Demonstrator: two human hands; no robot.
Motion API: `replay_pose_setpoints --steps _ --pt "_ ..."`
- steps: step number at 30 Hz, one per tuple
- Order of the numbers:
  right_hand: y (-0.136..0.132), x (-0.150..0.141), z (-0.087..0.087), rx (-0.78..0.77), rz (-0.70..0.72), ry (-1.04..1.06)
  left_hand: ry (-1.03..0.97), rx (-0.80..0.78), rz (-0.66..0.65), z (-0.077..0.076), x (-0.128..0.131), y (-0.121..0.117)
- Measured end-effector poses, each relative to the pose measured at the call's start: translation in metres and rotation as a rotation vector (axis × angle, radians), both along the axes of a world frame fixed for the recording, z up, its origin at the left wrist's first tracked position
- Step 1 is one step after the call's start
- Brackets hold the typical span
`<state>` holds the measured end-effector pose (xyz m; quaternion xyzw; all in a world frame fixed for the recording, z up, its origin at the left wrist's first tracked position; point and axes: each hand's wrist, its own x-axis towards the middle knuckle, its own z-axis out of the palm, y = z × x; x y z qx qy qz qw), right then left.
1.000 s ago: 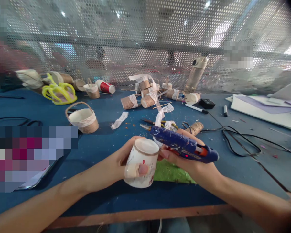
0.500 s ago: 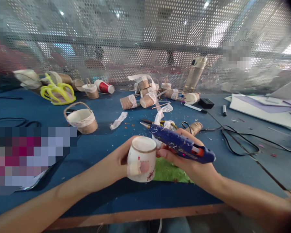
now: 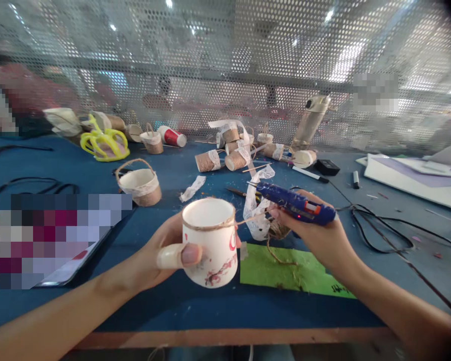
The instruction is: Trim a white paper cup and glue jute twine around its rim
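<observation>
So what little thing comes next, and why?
Perhaps bring the glue gun to the cup, just under its twine: the front below shows none, a length runs from the cup to the right hand, and the glue gun, in that hand, isn't touching the cup.

Blue table (image 3: 154,306): basket (image 3: 147,197) (twine-wrapped), green sheet (image 3: 265,273)

A paper cup (image 3: 210,258) hides most of the left hand's (image 3: 156,253) fingers; the right hand (image 3: 317,233) obscures part of a twine ball (image 3: 280,231). Beyond the perforated metal screen (image 3: 248,65), shapes blur, while white sheets (image 3: 398,186) run out of sight at right.
</observation>
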<state>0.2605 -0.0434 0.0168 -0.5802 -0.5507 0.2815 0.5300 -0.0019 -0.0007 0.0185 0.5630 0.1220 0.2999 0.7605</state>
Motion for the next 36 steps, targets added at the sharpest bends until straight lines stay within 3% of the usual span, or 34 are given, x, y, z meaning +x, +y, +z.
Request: replay_pose_setpoints --steps 7,11,12,15,17,19,22,24,29,36 --pt "-0.007 0.010 0.027 0.185 -0.115 -0.121 0.055 -0.078 0.041 -0.001 0.000 0.003" --pt "-0.032 0.017 0.035 0.185 -0.007 -0.227 -0.028 -0.199 0.068 0.001 0.003 0.005" --pt "-0.038 0.019 0.036 0.172 0.078 -0.236 -0.051 -0.228 0.067 0.001 0.004 0.006" --pt "-0.050 0.025 0.033 0.072 0.304 -0.218 -0.073 -0.258 0.063 -0.001 0.006 0.007" --pt "-0.053 0.029 0.032 0.037 0.354 -0.186 -0.055 -0.225 0.062 -0.003 0.006 0.008" --pt "-0.052 0.031 0.031 0.080 0.294 -0.211 -0.014 -0.179 0.068 -0.005 0.006 0.007" --pt "-0.045 0.030 0.032 0.211 0.091 -0.271 0.044 -0.107 0.084 -0.007 0.003 0.007" --pt "-0.038 0.026 0.031 0.261 0.068 -0.241 0.062 -0.070 0.096 -0.008 0.001 0.007" --pt "-0.027 0.013 0.020 0.312 0.401 -0.171 0.054 -0.052 0.110 -0.010 -0.003 0.007" --pt "-0.030 0.011 0.006 0.228 0.455 -0.146 0.085 -0.048 0.082 -0.009 -0.001 0.006"
